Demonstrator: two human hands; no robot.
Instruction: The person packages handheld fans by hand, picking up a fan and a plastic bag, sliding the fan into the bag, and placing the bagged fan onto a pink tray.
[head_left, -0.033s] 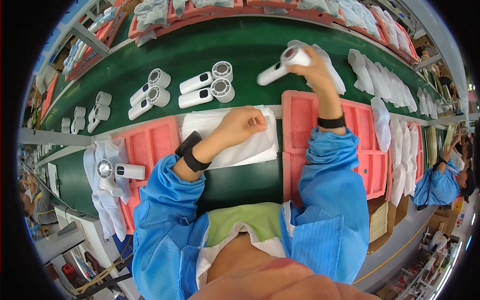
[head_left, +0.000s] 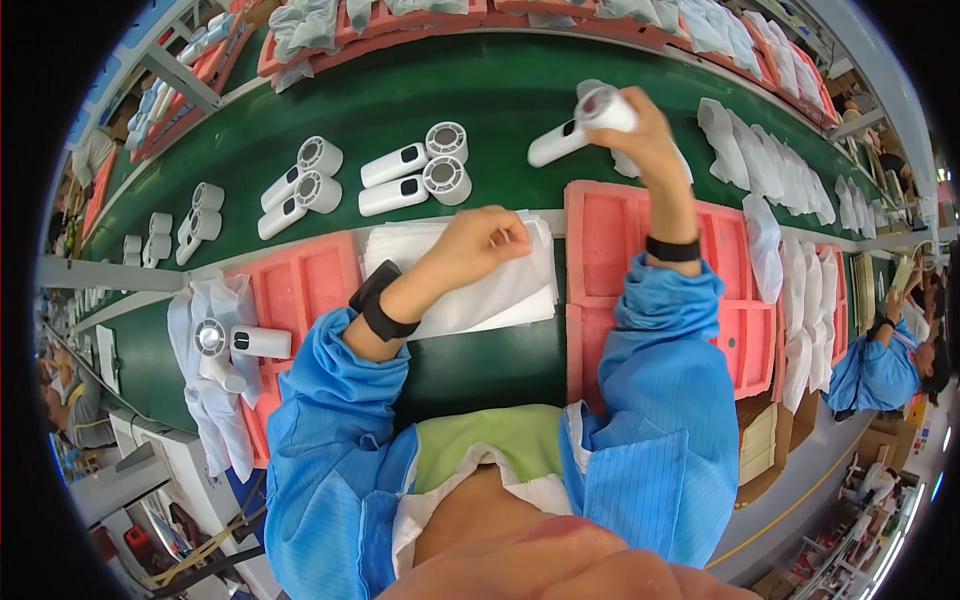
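Note:
My right hand (head_left: 640, 130) grips a white handheld fan (head_left: 608, 108) by its round head, above the green belt. The fan's handle points to the left and both are slightly blurred. Beneath that hand lies a whitish bagged piece (head_left: 683, 165), partly hidden. My left hand (head_left: 480, 248) is closed in a pinch over a stack of thin white sheets or bags (head_left: 510, 290); I cannot make out whether a sheet is between the fingertips. Beyond it, a pair of white fans (head_left: 400, 180) lies on the belt.
The green belt (head_left: 520, 75) carries more fans (head_left: 300, 190) at left and a row of wrapped pieces (head_left: 765, 165) at right. Pink foam trays (head_left: 600, 235) flank the stack. Two fans (head_left: 262, 342) rest at left on bags. A co-worker (head_left: 880, 360) is far right.
My right hand has moved a little to the right with the fan. The fans on the left of the belt have shifted very slightly right. My left hand has hardly moved.

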